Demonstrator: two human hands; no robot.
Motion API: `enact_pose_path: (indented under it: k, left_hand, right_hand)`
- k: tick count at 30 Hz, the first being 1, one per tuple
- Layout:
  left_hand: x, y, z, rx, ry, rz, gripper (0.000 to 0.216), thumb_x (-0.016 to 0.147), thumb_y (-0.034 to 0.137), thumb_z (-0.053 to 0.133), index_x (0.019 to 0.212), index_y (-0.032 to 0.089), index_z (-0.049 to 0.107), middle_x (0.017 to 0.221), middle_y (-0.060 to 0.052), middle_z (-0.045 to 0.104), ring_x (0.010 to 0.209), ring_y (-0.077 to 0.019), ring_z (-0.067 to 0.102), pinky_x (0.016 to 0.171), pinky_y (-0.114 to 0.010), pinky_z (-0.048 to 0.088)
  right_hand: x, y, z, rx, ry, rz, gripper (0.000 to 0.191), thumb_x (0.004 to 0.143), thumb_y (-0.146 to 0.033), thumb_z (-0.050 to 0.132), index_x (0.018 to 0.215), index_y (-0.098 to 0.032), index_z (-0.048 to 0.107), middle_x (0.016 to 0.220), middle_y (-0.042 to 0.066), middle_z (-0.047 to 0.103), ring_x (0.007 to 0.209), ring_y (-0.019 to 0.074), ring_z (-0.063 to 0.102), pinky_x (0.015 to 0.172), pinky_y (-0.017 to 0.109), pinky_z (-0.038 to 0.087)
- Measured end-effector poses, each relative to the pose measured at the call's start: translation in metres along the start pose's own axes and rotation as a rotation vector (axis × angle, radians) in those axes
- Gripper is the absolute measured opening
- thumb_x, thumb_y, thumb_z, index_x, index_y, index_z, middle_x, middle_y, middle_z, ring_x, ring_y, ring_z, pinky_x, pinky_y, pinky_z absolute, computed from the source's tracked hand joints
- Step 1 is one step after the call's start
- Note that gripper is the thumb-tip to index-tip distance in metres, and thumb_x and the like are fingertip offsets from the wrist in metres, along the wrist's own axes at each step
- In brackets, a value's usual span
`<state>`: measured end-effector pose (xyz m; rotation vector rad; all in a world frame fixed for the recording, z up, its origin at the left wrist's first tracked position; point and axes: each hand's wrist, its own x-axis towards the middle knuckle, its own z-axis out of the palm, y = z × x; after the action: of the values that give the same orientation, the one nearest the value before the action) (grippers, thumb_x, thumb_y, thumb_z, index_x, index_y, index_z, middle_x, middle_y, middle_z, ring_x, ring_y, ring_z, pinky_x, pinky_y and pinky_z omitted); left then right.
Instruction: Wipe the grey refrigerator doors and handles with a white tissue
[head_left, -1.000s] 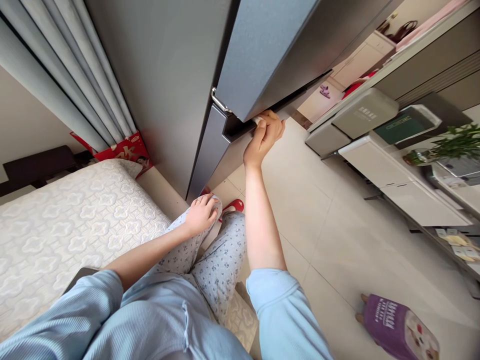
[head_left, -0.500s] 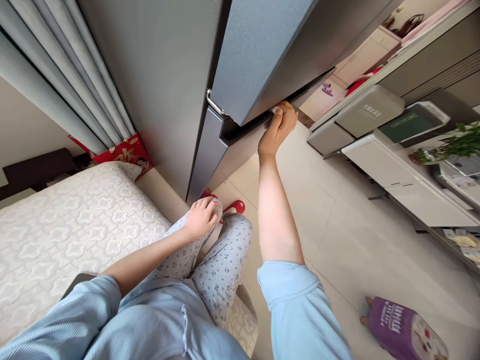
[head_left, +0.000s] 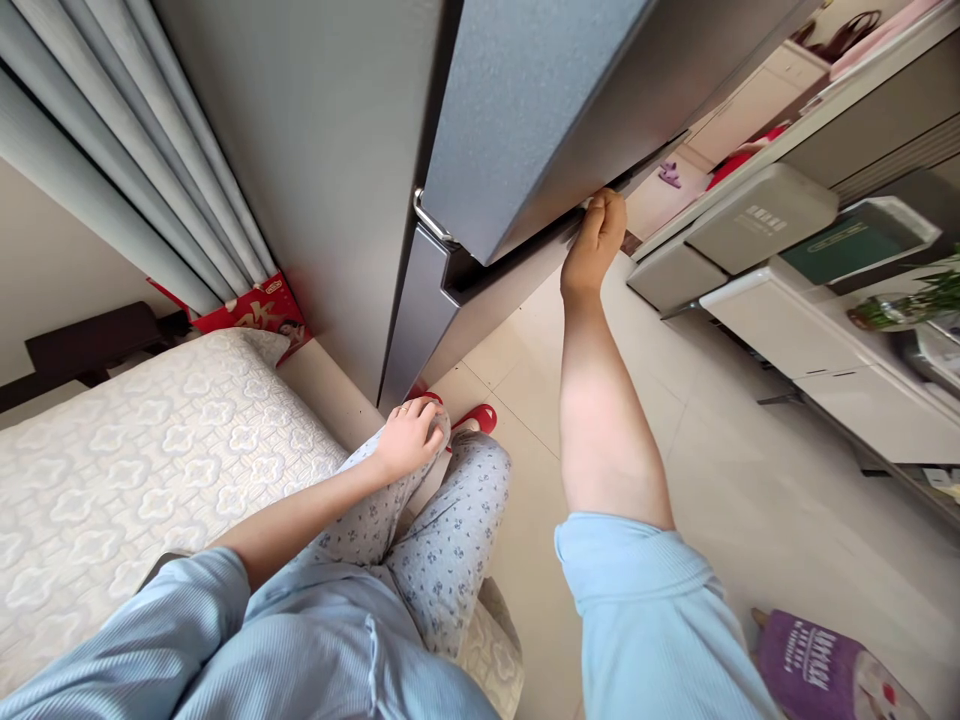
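Note:
My right hand reaches into the dark gap between the upper fridge door and the lower fridge door. Its fingers are pressed together, and a small whitish bit shows at the fingertips; what it is I cannot make out. The fingertips are partly hidden in the recess. A metal hinge sits at the left end of that gap. On my knee, in patterned pyjama trousers, my left hand lies open with its fingers spread and a ring on one of them.
A quilted bed cover is at the left, below grey curtains and a red box. To the right stand a bin and a white cabinet. A purple stool is on the tiled floor.
My right hand has slid to the right along the gap, away from the hinge. My left hand stays on the knee. The view has shifted slightly.

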<state>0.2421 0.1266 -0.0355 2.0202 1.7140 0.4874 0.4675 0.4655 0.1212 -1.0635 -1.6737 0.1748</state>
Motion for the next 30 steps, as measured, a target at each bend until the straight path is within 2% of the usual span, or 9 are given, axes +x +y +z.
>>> enact_pose_path:
  k: [3, 7, 13, 15, 22, 30]
  left_hand:
    - [0.003, 0.000, -0.001, 0.006, -0.001, -0.006, 0.029, 0.100, 0.027, 0.050, 0.126, 0.024, 0.061, 0.139, -0.008, 0.060, 0.128, -0.0263, 0.057, 0.110, -0.044, 0.046]
    - [0.004, 0.001, -0.003, 0.002, 0.011, -0.015, 0.028, 0.100, 0.026, 0.050, 0.125, 0.023, 0.061, 0.136, -0.008, 0.061, 0.126, -0.0257, 0.058, 0.108, -0.043, 0.047]
    - [0.004, 0.001, -0.004, 0.001, 0.004, -0.018, 0.029, 0.099, 0.026, 0.050, 0.125, 0.023, 0.061, 0.134, -0.007, 0.062, 0.125, -0.0260, 0.058, 0.106, -0.043, 0.048]
    - [0.004, 0.001, -0.004, 0.002, 0.001, -0.020, 0.029, 0.100, 0.027, 0.049, 0.126, 0.023, 0.061, 0.134, -0.007, 0.062, 0.125, -0.0264, 0.058, 0.105, -0.043, 0.048]
    - [0.001, 0.000, -0.005, 0.004, 0.024, -0.016, 0.031, 0.100, 0.026, 0.047, 0.126, 0.023, 0.062, 0.134, -0.008, 0.062, 0.125, -0.0265, 0.058, 0.104, -0.042, 0.048]
    - [-0.003, -0.005, 0.002, 0.003, 0.062, -0.010, 0.031, 0.100, 0.028, 0.048, 0.127, 0.022, 0.061, 0.135, -0.010, 0.061, 0.125, -0.0268, 0.058, 0.106, -0.042, 0.047]
  right_hand:
    - [0.001, -0.006, 0.005, -0.048, 0.084, 0.073, 0.027, 0.111, -0.035, 0.026, 0.095, -0.025, 0.046, 0.112, 0.008, 0.063, 0.110, 0.0169, 0.049, 0.109, 0.032, 0.035]
    - [-0.002, -0.013, 0.009, -0.030, 0.118, 0.062, 0.027, 0.110, -0.035, 0.030, 0.091, -0.026, 0.047, 0.107, 0.005, 0.065, 0.106, 0.0137, 0.051, 0.106, 0.027, 0.038]
    - [-0.011, -0.029, 0.010, -0.037, 0.142, 0.033, 0.025, 0.107, -0.028, 0.036, 0.091, -0.019, 0.054, 0.102, 0.002, 0.059, 0.102, 0.0158, 0.059, 0.109, 0.045, 0.045]
    - [-0.016, -0.035, 0.012, -0.025, 0.145, 0.022, 0.026, 0.107, -0.028, 0.037, 0.091, -0.018, 0.054, 0.101, 0.002, 0.058, 0.102, 0.0156, 0.060, 0.110, 0.047, 0.046]
    - [-0.043, -0.064, 0.021, -0.035, 0.173, -0.037, 0.033, 0.109, -0.037, 0.032, 0.097, -0.019, 0.057, 0.108, 0.005, 0.059, 0.107, 0.0162, 0.060, 0.109, 0.044, 0.048]
    - [-0.076, -0.109, 0.032, -0.047, 0.194, -0.065, 0.034, 0.108, -0.038, 0.029, 0.099, -0.021, 0.057, 0.110, 0.006, 0.061, 0.117, 0.0181, 0.059, 0.112, 0.045, 0.044]
